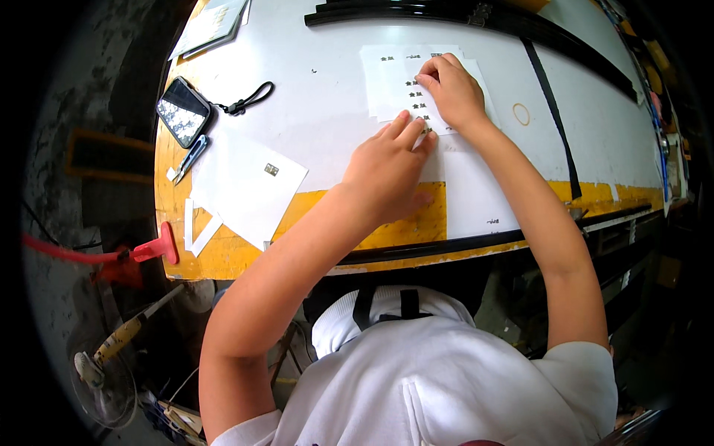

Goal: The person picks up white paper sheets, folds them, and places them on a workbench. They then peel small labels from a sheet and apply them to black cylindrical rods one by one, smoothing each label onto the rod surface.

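A white sheet [383,85] with a column of small dark printed marks lies on the table in front of me, overlapping other white paper. My left hand [387,163] rests at its lower edge, fingers stretched out and fingertips by the lowest marks. Over the sheet's right part, my right hand [455,93] has thumb and forefinger pinched together beside the top mark of the column. Whatever sits between those fingertips, if anything, is too small to make out. Another white sheet [476,197] with a small dark mark lies below, partly under my right forearm.
Long glossy black strips [416,15] lie along the far side. A dark band [550,111] and a rubber band [521,114] are at right. On the left are a phone [184,111] with a strap, snips [192,157], loose white paper [249,186] and a red air gun [158,247].
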